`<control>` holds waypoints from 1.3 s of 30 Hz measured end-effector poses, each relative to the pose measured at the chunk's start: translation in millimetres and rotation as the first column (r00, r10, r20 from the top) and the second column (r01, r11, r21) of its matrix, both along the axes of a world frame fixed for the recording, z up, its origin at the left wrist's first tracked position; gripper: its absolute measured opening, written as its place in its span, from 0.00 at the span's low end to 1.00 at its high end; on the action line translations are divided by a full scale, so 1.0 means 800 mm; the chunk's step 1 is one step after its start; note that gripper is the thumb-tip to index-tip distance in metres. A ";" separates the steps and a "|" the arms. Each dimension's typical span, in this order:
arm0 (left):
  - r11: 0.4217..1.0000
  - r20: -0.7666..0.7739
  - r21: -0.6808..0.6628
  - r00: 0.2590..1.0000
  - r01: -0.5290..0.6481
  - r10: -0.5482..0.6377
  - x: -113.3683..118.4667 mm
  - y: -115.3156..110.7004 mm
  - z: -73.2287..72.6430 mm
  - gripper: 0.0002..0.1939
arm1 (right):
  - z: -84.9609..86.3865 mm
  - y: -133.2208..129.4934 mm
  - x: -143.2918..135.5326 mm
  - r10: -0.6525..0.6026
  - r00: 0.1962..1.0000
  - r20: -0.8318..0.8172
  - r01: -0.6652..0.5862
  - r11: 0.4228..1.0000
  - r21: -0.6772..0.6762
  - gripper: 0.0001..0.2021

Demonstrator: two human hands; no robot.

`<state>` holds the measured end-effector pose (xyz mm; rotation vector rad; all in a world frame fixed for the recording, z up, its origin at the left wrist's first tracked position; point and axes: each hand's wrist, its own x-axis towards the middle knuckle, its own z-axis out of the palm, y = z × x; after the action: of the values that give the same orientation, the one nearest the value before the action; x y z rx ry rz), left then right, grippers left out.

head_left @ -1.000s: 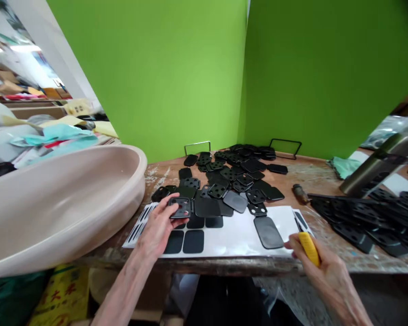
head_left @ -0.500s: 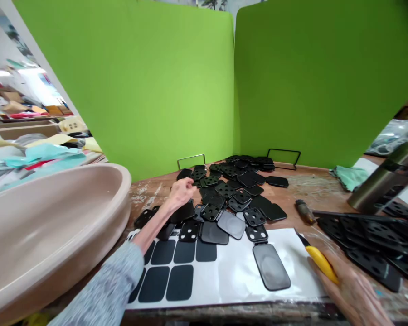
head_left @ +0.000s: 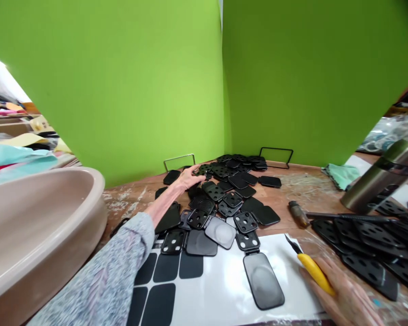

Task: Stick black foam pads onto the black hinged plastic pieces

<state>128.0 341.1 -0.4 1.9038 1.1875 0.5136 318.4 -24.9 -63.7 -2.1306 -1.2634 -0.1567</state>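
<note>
My left hand point(head_left: 189, 177) reaches into the back left of a heap of black perforated plates point(head_left: 213, 191), its fingers spread and touching or just over the pieces. A yellow-handled tool with a pointed dark tip point(head_left: 315, 273) is in my right hand point(head_left: 348, 290), at the lower right. Below the heap lies a white sheet point(head_left: 221, 290) bearing dark rounded rectangles point(head_left: 159, 304). One hinged black piece point(head_left: 263, 280) rests unfolded on this sheet, its smooth flap toward me.
A large beige basin point(head_left: 47, 231) fills the left. Green panels point(head_left: 156, 81) stand behind the table. On the right are a steel flask point(head_left: 377, 181), a hammer-like tool point(head_left: 298, 214), a green cloth point(head_left: 342, 175) and stacked larger black plates point(head_left: 370, 271).
My left hand has moved farther back over the heap, and its fingers have spread. The view has shifted slightly. My right hand still holds the yellow tool.
</note>
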 end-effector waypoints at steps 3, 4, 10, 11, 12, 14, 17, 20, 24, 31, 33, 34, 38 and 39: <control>0.985 0.197 -0.160 0.980 0.056 -0.024 -0.026 -0.053 0.037 0.32 | 0.016 -0.003 -0.006 0.070 0.998 -0.002 -0.070 0.997 0.044 0.12; 0.975 0.262 -0.206 0.965 0.079 -0.023 -0.037 -0.079 0.046 0.31 | 0.022 -0.005 -0.011 0.093 0.996 -0.001 -0.093 0.994 0.058 0.12; 0.722 0.599 -0.660 0.727 0.209 0.337 -0.090 -0.278 0.030 0.25 | 0.024 -0.021 -0.093 0.289 0.957 0.039 -0.291 0.952 0.089 0.19; 0.653 0.579 -0.726 0.704 0.216 0.411 -0.096 -0.308 0.018 0.25 | 0.018 -0.022 -0.113 0.402 0.911 0.093 -0.411 0.905 0.113 0.21; 0.577 0.557 -0.782 0.677 0.233 0.481 -0.102 -0.334 0.004 0.26 | 0.011 -0.022 -0.133 0.507 0.847 0.163 -0.527 0.842 0.119 0.23; 0.455 0.512 -0.851 0.604 0.261 0.611 -0.111 -0.373 -0.023 0.31 | -0.004 -0.024 -0.168 0.613 0.741 0.274 -0.659 0.743 0.116 0.23; 0.371 0.438 -0.898 0.537 0.235 0.721 -0.123 -0.405 -0.055 0.38 | -0.020 -0.036 -0.201 0.531 0.778 0.334 -0.606 0.775 0.178 0.19; 0.367 0.415 -0.908 0.547 0.200 0.727 -0.139 -0.421 -0.067 0.32 | -0.022 -0.057 -0.207 0.589 0.739 0.327 -0.655 0.742 0.144 0.18; 0.359 0.419 -0.905 0.626 0.227 0.658 -0.165 -0.437 -0.070 0.18 | -0.005 -0.082 -0.193 0.704 0.711 -0.008 -0.688 0.698 0.199 0.18; 0.535 0.329 -0.845 0.809 0.021 0.488 -0.177 -0.458 -0.096 0.15 | 0.000 -0.100 -0.207 0.453 0.800 -0.394 -0.468 0.881 0.062 0.08; 0.619 0.336 -0.785 0.819 -0.029 0.465 -0.178 -0.462 -0.102 0.15 | -0.003 -0.105 -0.212 0.369 0.790 -0.489 -0.403 0.914 0.039 0.05; 0.628 0.341 -0.777 0.821 -0.027 0.457 -0.180 -0.463 -0.104 0.14 | -0.005 -0.107 -0.212 0.302 0.765 -0.568 -0.358 0.934 0.014 0.05; 0.537 0.376 -0.839 0.809 0.089 0.452 -0.198 -0.462 -0.107 0.14 | -0.013 -0.111 -0.197 0.041 0.378 -0.925 -0.208 0.977 -0.041 0.12; 0.507 0.389 -0.853 0.797 0.122 0.462 -0.202 -0.461 -0.108 0.14 | -0.014 -0.110 -0.193 0.029 0.244 -0.969 -0.178 0.984 -0.015 0.13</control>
<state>-34.0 -27.8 -86.6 0.6532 0.9340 0.4418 163.6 -113.0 -75.1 -1.6013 -0.5738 1.2079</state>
